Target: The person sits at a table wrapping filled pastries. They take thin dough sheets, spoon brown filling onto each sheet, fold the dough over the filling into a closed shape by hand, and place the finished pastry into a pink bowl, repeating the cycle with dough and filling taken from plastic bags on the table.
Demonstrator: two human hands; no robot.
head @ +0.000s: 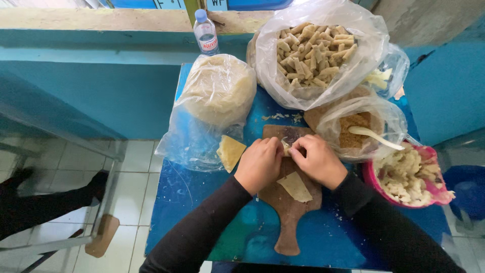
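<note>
Both hands meet over a brown wooden board [289,212] on a blue table [187,202]. My left hand [260,163] and my right hand [319,161] pinch a small pale filled wrapper [286,147] between their fingertips. A triangular pale wrapper [295,187] lies flat on the board just below my hands. Another pale wrapper piece [230,151] lies on clear plastic left of my left hand.
A clear bag with a stack of round wrappers [218,88] sits at back left, a bag of finished rolls [316,53] at back. A bag of brown crumbs with a white spoon [374,135], a pink bowl of filling [406,174], a water bottle [205,33].
</note>
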